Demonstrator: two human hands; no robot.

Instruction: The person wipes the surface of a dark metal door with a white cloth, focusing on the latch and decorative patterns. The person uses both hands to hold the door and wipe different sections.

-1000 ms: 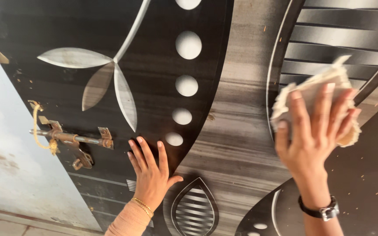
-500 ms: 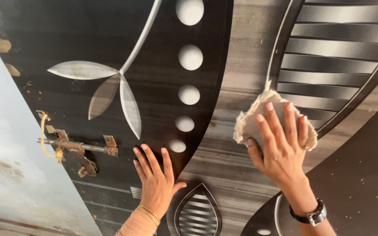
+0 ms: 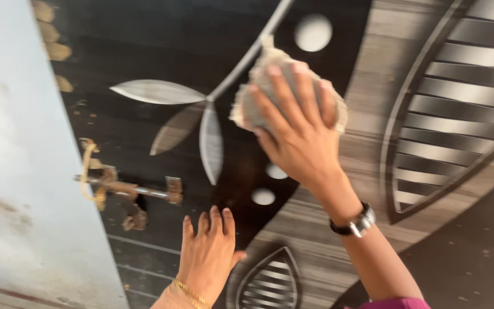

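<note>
I stand at a house entrance, by every visible sign: a dark laminated door [image 3: 144, 51] with silver leaf, dot and striped-curve decoration, a rusty sliding bolt latch [image 3: 130, 189] tied with yellowish cord, and beside it a stained, pale painted wall [image 3: 18, 171], worn near its foot.

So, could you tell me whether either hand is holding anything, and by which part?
The right hand presses a crumpled off-white cloth against the dark patterned door, fingers spread across its back. The left hand lies flat on the door, holding nothing.
</note>
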